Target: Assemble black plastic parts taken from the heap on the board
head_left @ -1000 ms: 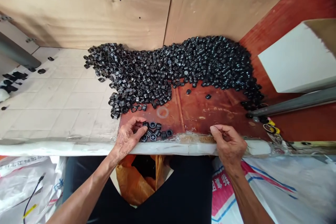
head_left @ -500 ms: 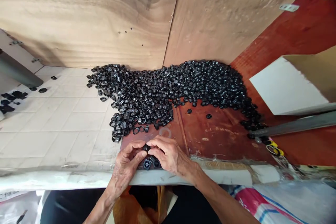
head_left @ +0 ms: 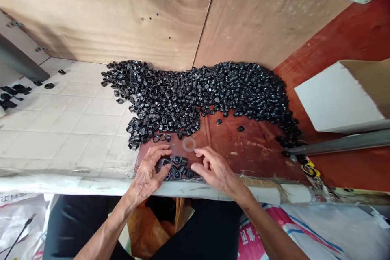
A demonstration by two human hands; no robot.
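My left hand (head_left: 149, 169) is open at the front edge of the table, its thumb and fingers spread beside a small cluster of round black plastic parts (head_left: 177, 160). Some of these parts show a spoked inside. On the other side of the cluster, my right hand (head_left: 215, 172) is also open, thumb apart from the fingers, with nothing held. A pale ring (head_left: 189, 144) lies or is marked on the red board just beyond the right fingertips. Farther back spreads a big heap of black plastic rings and caps (head_left: 183, 93).
Plywood panels (head_left: 122, 16) stand behind the heap. At right are a white cardboard box (head_left: 341, 97), a grey pole (head_left: 344, 142) and yellow-handled scissors (head_left: 310, 168). White tile-patterned sheeting (head_left: 76, 118) covers the left side. Another grey pole (head_left: 22, 61) rises at far left.
My hands have separated from a pinch on a black part. More black parts now show in the cluster between them. The view has tipped slightly downward.
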